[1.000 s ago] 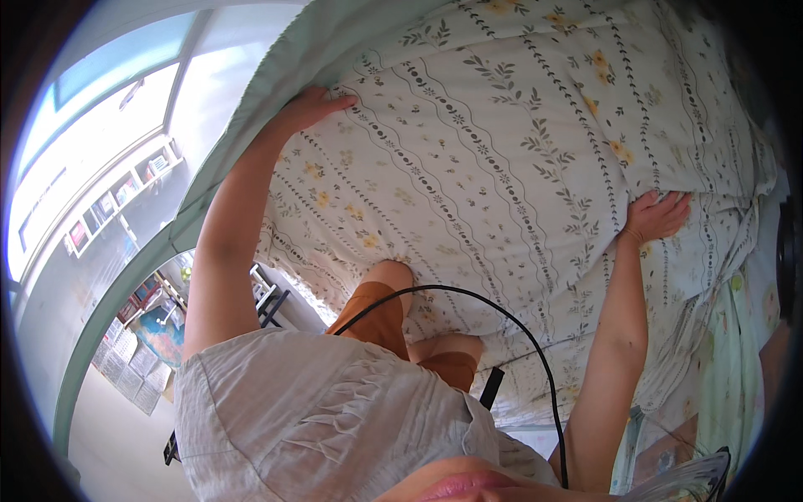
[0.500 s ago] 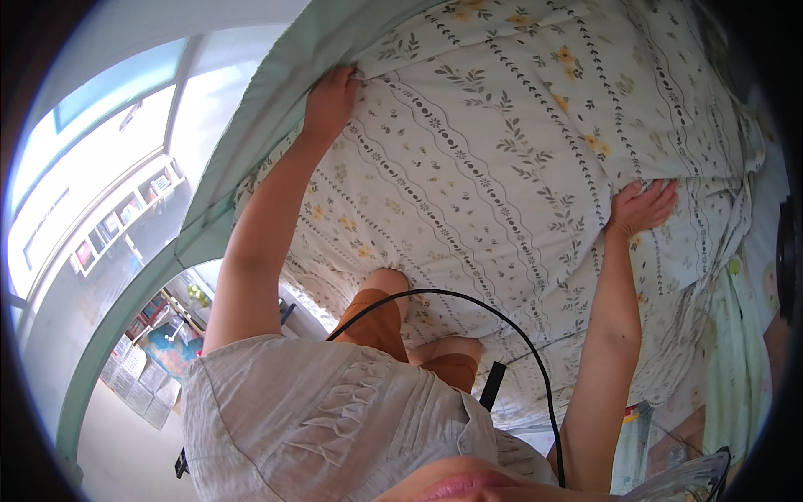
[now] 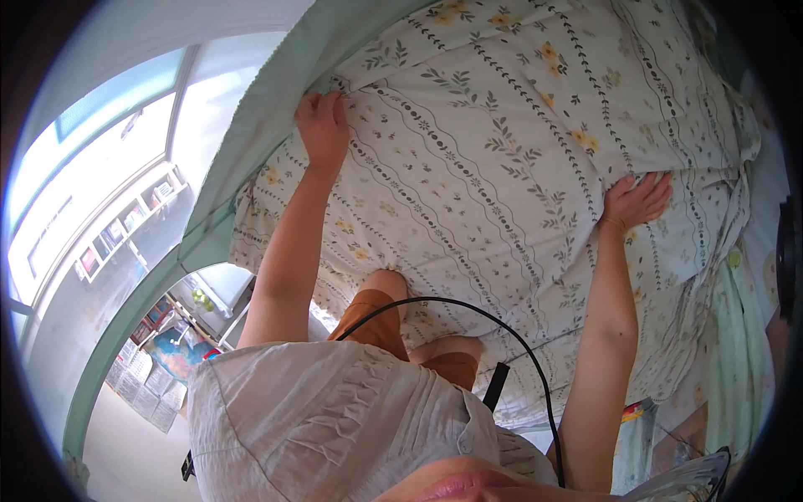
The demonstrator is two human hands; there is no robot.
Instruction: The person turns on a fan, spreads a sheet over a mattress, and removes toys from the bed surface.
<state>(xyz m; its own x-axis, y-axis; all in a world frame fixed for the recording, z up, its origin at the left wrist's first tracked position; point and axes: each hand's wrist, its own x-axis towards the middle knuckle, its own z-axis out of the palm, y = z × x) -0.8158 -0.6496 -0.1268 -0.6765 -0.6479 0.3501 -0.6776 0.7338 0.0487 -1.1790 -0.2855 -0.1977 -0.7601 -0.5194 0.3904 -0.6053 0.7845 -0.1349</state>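
Observation:
A white quilt (image 3: 468, 192) printed with yellow flowers, grey leaves and dark wavy lines spreads over the bed before me. At its far left edge, beside the pale green curtain, my left hand (image 3: 324, 131) is closed with bent fingers on the cloth; its fingertips are partly hidden. Farther right, my right hand (image 3: 633, 201) lies flat on the quilt, fingers stretched out, just below a crosswise fold. My knees, under brown shorts (image 3: 374, 314), are against the quilt's near side.
Pale green fabric (image 3: 251, 142) borders the bed on the left. Beyond it are a bright window (image 3: 100, 125) and a shelf with books (image 3: 125, 222). A black cable (image 3: 493, 314) arcs in front of my body. A light green curtain (image 3: 728, 360) hangs at the right.
My left hand has come a little nearer and leftward, and the quilt's left part has shifted slightly with it. My right hand stays flat in nearly the same place.

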